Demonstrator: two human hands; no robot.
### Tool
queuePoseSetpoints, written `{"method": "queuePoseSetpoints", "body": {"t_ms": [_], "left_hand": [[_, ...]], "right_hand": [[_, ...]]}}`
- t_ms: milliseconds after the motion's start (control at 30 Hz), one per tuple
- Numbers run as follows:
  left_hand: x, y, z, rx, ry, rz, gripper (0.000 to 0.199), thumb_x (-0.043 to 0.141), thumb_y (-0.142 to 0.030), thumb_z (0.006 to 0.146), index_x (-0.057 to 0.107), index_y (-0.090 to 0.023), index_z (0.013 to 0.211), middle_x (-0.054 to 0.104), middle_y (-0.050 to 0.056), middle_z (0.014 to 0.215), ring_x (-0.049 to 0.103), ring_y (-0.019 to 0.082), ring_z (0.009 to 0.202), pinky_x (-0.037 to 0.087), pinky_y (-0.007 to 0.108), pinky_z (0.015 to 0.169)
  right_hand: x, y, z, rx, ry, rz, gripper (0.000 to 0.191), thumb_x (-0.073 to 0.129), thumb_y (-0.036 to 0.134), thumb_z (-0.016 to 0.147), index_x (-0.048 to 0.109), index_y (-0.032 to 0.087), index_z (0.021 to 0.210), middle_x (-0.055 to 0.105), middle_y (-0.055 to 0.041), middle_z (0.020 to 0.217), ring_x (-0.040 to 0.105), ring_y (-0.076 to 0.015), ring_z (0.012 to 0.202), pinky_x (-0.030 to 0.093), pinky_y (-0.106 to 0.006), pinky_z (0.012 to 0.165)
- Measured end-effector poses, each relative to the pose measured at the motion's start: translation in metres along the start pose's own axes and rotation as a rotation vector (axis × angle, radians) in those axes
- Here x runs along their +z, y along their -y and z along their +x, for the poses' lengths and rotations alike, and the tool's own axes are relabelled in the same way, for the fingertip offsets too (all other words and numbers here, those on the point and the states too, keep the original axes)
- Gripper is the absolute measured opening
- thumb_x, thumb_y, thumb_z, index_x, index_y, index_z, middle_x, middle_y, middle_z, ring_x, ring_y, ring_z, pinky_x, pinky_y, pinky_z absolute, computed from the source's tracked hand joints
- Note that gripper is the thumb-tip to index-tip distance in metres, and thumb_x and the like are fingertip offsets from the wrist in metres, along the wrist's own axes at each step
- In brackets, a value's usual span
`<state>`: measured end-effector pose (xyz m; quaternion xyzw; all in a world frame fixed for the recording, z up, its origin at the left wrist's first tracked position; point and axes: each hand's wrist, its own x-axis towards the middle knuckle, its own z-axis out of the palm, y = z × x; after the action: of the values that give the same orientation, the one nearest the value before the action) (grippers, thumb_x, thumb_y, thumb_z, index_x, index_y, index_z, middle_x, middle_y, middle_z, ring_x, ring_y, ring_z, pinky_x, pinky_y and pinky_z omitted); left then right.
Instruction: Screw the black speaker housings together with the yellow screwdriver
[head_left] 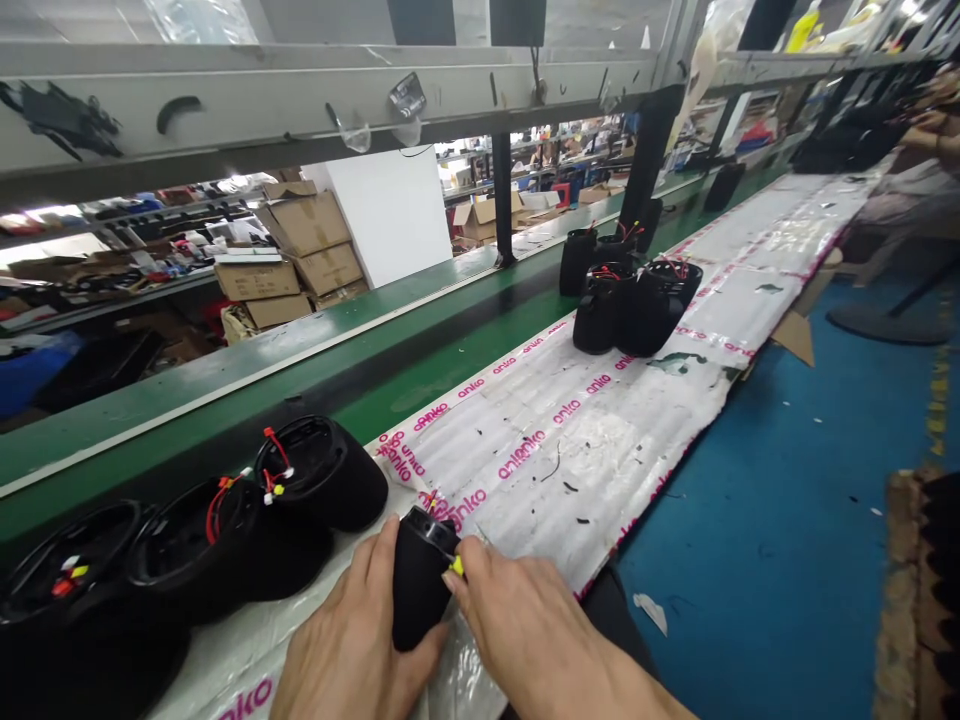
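Note:
My left hand (352, 620) is wrapped round a black speaker shell (420, 590), tilted over the plastic-covered bench, its dark rim turned up. Red wires show just beyond that rim. At the shell's right edge, my right hand (525, 610) pinches a small yellow piece (457, 566) between thumb and forefinger; whether it is a connector or a tool's end I cannot tell. Left of my hands stand several similar shells, among them one nearby (360, 480) and another (285, 550), with red wires and white and yellow connectors at their open tops.
White sheeting (585, 440) printed in pink covers the bench. More black shells (637, 310) stand further along it. A green conveyor surface (450, 350) runs behind, under a metal beam (300, 100). Blue floor (735, 520) lies at the right; a person's arm (930, 140) shows far right.

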<state>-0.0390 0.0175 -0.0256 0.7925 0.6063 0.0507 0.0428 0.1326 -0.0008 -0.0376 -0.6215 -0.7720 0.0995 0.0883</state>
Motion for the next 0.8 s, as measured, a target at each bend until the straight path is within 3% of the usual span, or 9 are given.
{"method": "queuePoseSetpoints", "body": {"t_ms": [300, 667, 800], "left_hand": [[0.002, -0.003, -0.001, 0.038, -0.05, 0.046, 0.075, 0.057, -0.04, 0.083, 0.026, -0.024, 0.149, 0.056, 0.007, 0.143, 0.069, 0.028, 0.111, 0.061, 0.038, 0.079], [0.006, -0.007, 0.002, 0.037, -0.059, 0.129, 0.075, 0.057, -0.04, 0.086, 0.023, -0.02, 0.15, 0.054, 0.011, 0.145, 0.069, 0.027, 0.111, 0.061, 0.037, 0.079], [0.005, -0.01, 0.002, 0.068, -0.052, 0.149, 0.074, 0.055, -0.042, 0.087, 0.023, -0.02, 0.15, 0.056, 0.011, 0.143, 0.068, 0.027, 0.111, 0.06, 0.036, 0.081]], "right_hand": [[0.003, 0.001, 0.001, 0.009, -0.009, -0.033, 0.009, 0.043, 0.026, 0.102, 0.05, 0.022, 0.097, 0.069, -0.0029, 0.072, 0.07, -0.0275, 0.058, 0.052, -0.037, 0.049], [-0.019, -0.003, 0.013, -0.088, 0.181, -0.079, 0.008, 0.046, 0.019, 0.098, 0.054, 0.017, 0.1, 0.069, -0.0036, 0.067, 0.068, -0.024, 0.052, 0.04, -0.033, 0.041], [-0.026, 0.0, 0.012, -0.101, 0.18, -0.121, 0.01, 0.048, 0.012, 0.094, 0.055, 0.017, 0.1, 0.067, -0.0034, 0.066, 0.068, -0.0232, 0.054, 0.043, -0.033, 0.044]]}}
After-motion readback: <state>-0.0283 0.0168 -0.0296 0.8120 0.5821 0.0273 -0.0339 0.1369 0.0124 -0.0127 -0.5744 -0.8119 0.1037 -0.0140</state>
